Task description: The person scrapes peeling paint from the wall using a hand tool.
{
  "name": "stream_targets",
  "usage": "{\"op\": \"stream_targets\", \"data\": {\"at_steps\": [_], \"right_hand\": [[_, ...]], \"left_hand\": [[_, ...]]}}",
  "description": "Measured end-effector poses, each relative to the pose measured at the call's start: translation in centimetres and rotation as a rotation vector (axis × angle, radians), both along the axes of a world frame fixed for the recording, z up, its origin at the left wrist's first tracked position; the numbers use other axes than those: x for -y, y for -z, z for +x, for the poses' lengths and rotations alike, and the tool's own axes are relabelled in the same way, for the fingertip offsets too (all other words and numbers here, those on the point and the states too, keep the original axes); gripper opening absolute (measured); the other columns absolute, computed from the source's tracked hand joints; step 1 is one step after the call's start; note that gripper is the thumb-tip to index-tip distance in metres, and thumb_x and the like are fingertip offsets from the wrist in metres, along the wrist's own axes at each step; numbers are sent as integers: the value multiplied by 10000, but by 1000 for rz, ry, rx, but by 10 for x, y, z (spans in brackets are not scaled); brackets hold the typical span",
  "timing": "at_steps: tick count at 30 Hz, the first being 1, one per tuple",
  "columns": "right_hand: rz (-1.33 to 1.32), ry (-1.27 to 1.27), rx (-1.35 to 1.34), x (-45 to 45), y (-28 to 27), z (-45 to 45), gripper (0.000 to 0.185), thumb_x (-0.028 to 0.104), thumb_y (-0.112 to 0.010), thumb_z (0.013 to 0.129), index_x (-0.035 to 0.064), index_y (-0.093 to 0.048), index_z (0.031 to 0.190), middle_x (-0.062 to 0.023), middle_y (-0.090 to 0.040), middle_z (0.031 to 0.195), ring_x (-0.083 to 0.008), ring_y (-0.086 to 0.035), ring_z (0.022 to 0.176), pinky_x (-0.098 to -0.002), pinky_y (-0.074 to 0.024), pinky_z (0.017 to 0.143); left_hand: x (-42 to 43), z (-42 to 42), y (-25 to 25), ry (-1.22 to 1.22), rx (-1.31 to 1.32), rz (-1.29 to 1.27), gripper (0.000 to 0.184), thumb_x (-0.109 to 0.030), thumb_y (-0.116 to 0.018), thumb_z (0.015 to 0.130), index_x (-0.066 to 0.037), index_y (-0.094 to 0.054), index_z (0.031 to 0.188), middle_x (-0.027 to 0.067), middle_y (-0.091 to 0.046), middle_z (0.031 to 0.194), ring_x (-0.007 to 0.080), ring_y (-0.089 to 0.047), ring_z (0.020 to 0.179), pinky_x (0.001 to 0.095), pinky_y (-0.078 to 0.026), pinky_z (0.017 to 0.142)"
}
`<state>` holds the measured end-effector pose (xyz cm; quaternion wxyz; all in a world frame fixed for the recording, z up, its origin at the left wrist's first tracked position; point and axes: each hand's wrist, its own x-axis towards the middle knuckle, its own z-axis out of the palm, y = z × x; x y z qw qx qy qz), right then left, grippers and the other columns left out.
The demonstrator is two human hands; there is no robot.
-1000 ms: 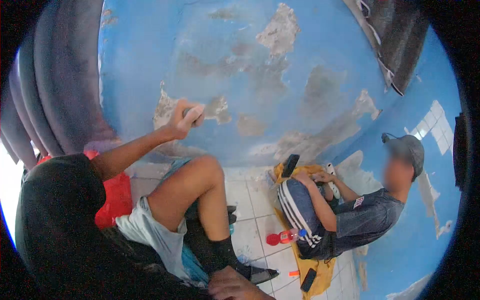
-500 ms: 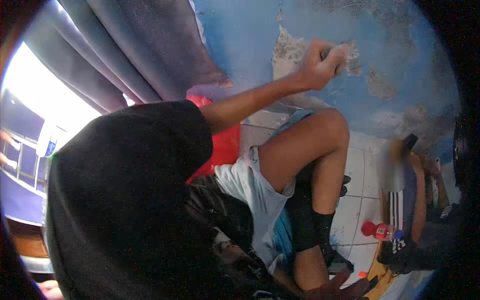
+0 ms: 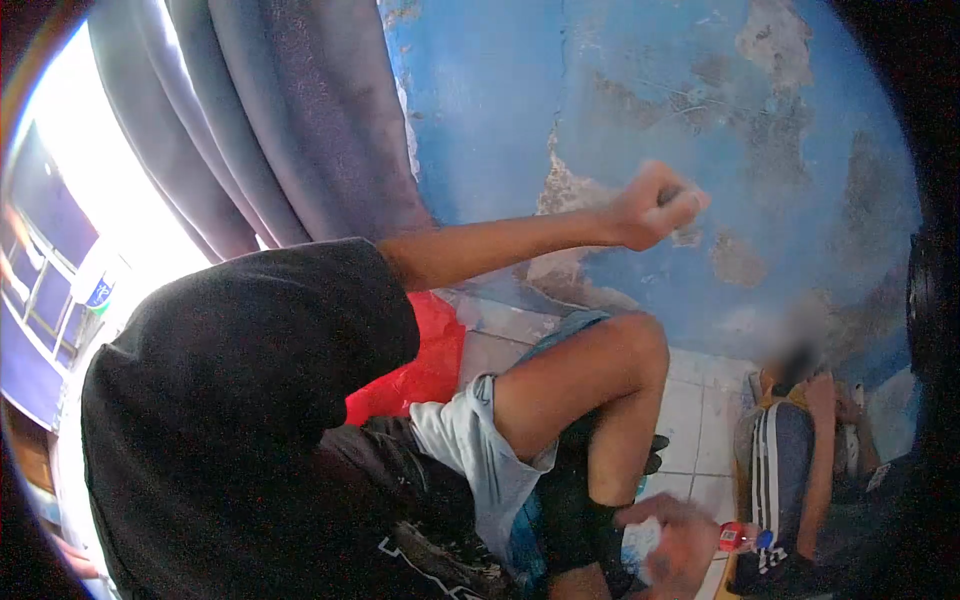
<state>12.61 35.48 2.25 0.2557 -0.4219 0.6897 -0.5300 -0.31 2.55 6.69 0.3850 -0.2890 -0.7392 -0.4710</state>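
My left hand (image 3: 655, 207) is held out at the end of a stretched arm, in front of the blue wall (image 3: 490, 120). Its fingers are curled into a fist around a small dark thing that I cannot make out. Whether the fist touches the wall does not show. Low in the view, my right hand (image 3: 685, 550) is smeared by motion beside my lower leg. A whitish patch (image 3: 642, 540) shows at its fingers; I cannot tell whether it is held or lies behind.
Grey curtains (image 3: 270, 110) hang beside a bright window. A red bag-like thing (image 3: 425, 350) lies behind my bent leg (image 3: 570, 400). At right, another person in striped clothing (image 3: 785, 470) sits near a red-labelled bottle (image 3: 737, 537) on the tiled floor (image 3: 690, 410).
The view has tilted, so the wall shows more and my legs sit lower. My left fist stays closed and appears lower. My right hand has come up from the bottom edge.
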Motion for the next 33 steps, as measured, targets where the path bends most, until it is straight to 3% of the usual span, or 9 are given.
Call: {"op": "stream_targets", "data": {"at_steps": [8, 11, 14, 17, 19, 23, 26, 28, 33], "right_hand": [[-222, 1084, 345, -61, 181, -57, 338, 346, -562, 871, 70, -550, 1066, -38, -608, 902, -126, -518, 731, -257, -377, 673], [49, 786, 74, -77, 216, -68, 349, 311, -611, 844, 69, -550, 1088, -59, -608, 933, -116, -526, 739, -233, -380, 641], [23, 741, 221, -77, 209, -69, 304, 228, -631, 836, 47, -563, 1071, -69, -607, 912, -127, -544, 747, -237, -419, 610], [-21, 851, 80, -77, 228, -70, 236, 164, -611, 846, 16, -574, 1027, -83, -607, 872, -143, -562, 746, -263, -469, 606], [-29, 842, 81, -78, 231, -71, 215, 146, -596, 852, 4, -575, 1012, -88, -603, 867, -148, -566, 748, -271, -482, 629], [6, 785, 56, -75, 220, -62, 178, 120, -564, 867, -11, -575, 987, -101, -601, 855, -158, -580, 757, -282, -500, 645], [53, 802, 72, -72, 228, -66, 176, 143, -571, 856, -5, -566, 951, -93, -571, 851, -148, -533, 691, -265, -459, 616], [49, 802, 36, -70, 241, -71, 162, 124, -560, 865, -11, -569, 954, -104, -587, 838, -159, -560, 721, -273, -478, 617], [168, 796, 37, -68, 219, -62, 159, 119, -552, 879, -23, -567, 949, -115, -602, 828, -170, -587, 754, -280, -497, 615]], "left_hand": [[-12, -3, -6, -8, -96, -20, 434, -207, -488, 870, -39, -359, 492, 45, -284, 428, 121, -247, 413, 343, -224, 402], [-16, -7, 5, -15, -58, -234, 438, -212, -490, 871, -30, -360, 494, 23, -298, 430, 112, -254, 420, 329, -233, 401], [-30, -4, -7, 94, -137, -25, 422, -211, -495, 859, -25, -379, 498, 16, -323, 434, 113, -260, 424, 323, -238, 401], [-19, 2, -3, 102, 90, 112, 398, -205, -506, 846, -28, -406, 504, 24, -346, 445, 113, -273, 428, 321, -243, 401], [-14, -2, 1, 72, -34, -198, 395, -208, -512, 849, -31, -429, 506, 29, -353, 442, 114, -281, 427, 315, -252, 401], [-16, 3, 2, 45, -196, -239, 419, -223, -516, 858, -25, -418, 502, 26, -324, 433, 116, -279, 425, 315, -254, 400], [-8, 7, 12, 39, -1, 28, 398, -215, -520, 846, -16, -416, 517, 29, -309, 442, 119, -274, 428, 318, -253, 402], [-3, 8, 14, -14, 33, -345, 357, -246, -506, 840, -20, -449, 570, 25, -403, 488, 117, -348, 449, 307, -297, 421], [-22, 18, 3, 100, 24, -99, 344, -234, -511, 832, -27, -450, 564, 15, -414, 489, 115, -355, 442, 309, -291, 411]]}}
